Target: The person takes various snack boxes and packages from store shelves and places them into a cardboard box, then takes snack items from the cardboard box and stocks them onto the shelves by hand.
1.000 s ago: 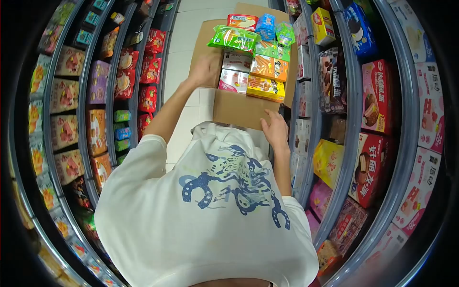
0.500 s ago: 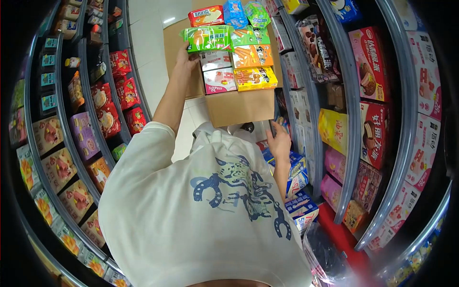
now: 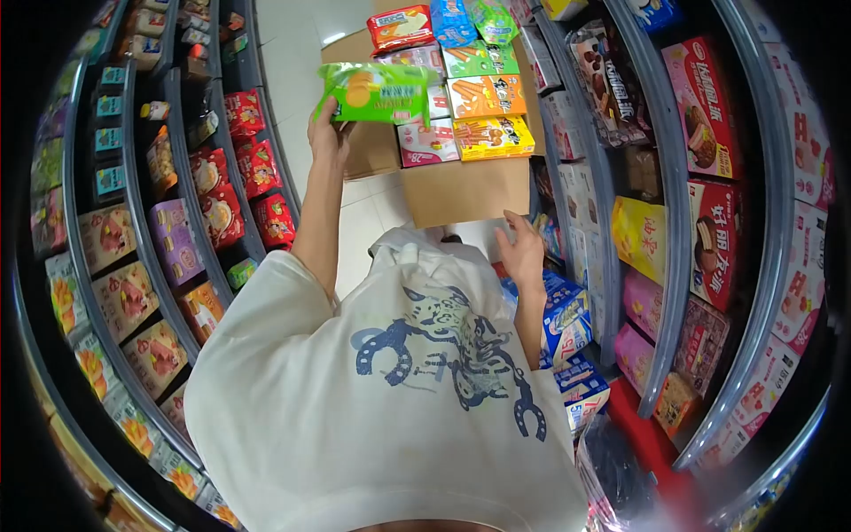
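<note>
My left hand grips one end of a green snack packet, which is held tilted above the left part of an open cardboard box. Inside the box are a red packet, a blue packet, a bright green packet, a green box, an orange box, a yellow box and a pink-and-white box. Close to the box's near right corner, my right hand has its fingers apart and nothing visible in them.
Shelves of packaged snacks curve along both sides, with red packets on the left and red cartons on the right. Blue boxes stand low at the right beside a clear plastic bag. Pale floor tiles show at the left.
My left hand has drawn the green packet slightly down and left and turned it, showing another face. My right hand has risen a little toward the box, fingers more spread. The view has shifted slightly.
</note>
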Tool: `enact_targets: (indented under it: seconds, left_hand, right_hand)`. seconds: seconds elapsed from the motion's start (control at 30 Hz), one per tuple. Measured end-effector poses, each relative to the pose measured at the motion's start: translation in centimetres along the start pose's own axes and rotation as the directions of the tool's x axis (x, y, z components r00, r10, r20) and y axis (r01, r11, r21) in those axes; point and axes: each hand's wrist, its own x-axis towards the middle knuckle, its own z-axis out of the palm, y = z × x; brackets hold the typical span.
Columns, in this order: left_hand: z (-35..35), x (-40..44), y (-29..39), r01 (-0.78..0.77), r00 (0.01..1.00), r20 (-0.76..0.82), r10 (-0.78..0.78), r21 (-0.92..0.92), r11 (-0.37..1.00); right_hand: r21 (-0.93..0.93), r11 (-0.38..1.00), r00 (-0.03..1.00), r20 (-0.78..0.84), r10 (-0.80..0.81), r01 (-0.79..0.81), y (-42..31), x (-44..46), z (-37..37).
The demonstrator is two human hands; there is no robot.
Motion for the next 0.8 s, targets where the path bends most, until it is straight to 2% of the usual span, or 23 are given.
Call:
enact_targets:
  seconds: [0.1,0.17,0.23,0.33,0.43,0.47,0.57,0.6,0.7,0.8]
  left_hand:
    - [-1.9,-3.5,1.7,-0.036,0.981,0.193,0.014,0.113,0.993]
    - [-1.4,-7.0,2.1,-0.044,0.968,0.252,0.019,0.094,0.995]
    - [-1.0,-10.1,1.8,0.075,0.952,0.286,-0.105,0.115,0.991]
    - [0.7,-14.9,0.7,0.179,0.891,0.378,-0.252,0.219,0.959]
    - [2.7,-19.3,-1.1,0.199,0.893,0.32,-0.317,0.35,0.915]
    - [3.3,-20.4,-1.2,0.195,0.896,0.305,-0.324,0.387,0.901]
    - [3.9,-22.5,-1.1,0.159,0.896,0.281,-0.344,0.52,0.839]
    - [3.8,-22.8,-1.4,0.126,0.893,0.288,-0.345,0.576,0.808]
    - [3.5,-23.1,-2.8,0.085,0.846,0.344,-0.407,0.667,0.74]
    - [3.0,-22.8,-4.4,-0.005,0.767,0.449,-0.457,0.718,0.696]
  right_hand:
    - [0.114,0.989,0.994,0.049,-0.102,0.096,-1.8,0.9,0.0]
    - [0.179,0.966,0.979,0.05,-0.197,0.185,-2.9,1.5,0.4]
    - [0.24,0.927,0.953,0.024,-0.302,0.288,-3.4,1.7,1.1]
    - [0.507,0.846,0.957,0.125,-0.263,0.166,-4.1,1.1,2.9]
    - [0.766,0.643,0.907,0.275,-0.319,-0.006,-3.5,-0.5,4.0]
    - [0.847,0.524,0.893,0.301,-0.335,-0.089,-2.6,-1.3,4.6]
    - [0.934,0.342,0.92,0.217,-0.327,-0.099,-1.1,-4.1,6.1]
    - [0.936,0.348,0.913,0.189,-0.361,-0.056,-0.4,-4.6,6.5]
    - [0.885,0.455,0.957,0.211,-0.2,-0.1,0.2,-6.8,7.4]
    - [0.948,0.206,0.968,0.25,-0.019,-0.241,0.0,-8.9,7.9]
